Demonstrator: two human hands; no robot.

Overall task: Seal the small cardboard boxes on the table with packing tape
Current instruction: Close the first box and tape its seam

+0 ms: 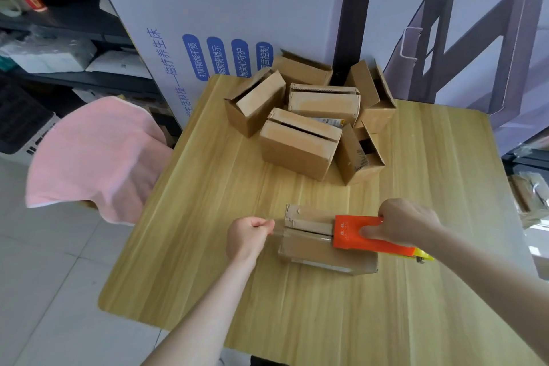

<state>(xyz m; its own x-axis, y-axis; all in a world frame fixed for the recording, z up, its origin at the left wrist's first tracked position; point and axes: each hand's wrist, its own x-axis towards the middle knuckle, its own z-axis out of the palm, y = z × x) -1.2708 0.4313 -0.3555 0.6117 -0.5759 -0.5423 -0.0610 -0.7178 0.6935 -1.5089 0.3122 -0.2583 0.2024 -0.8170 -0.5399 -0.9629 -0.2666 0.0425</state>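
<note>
table: our light wooden table (208, 246) fills the view, with a printed board (237, 9) behind it at 12 o'clock.
box: the small cardboard box (320, 255) lies at 6 o'clock, flaps down.
left hand (246, 235): fingers curled, pinching the clear tape (279, 230) at the box's 9 o'clock end.
right hand (407, 224): we grip the orange tape dispenser (356, 235), which sits on the box top toward 3 o'clock.
pile of boxes (300, 142): at 12 o'clock, well apart.
pink towel (95, 154): at 9 o'clock, beside the table.

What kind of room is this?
Probably a packing or stock room: small cardboard boxes piled on the table, a tape dispenser in the right hand, stocked shelves at the left.
</note>
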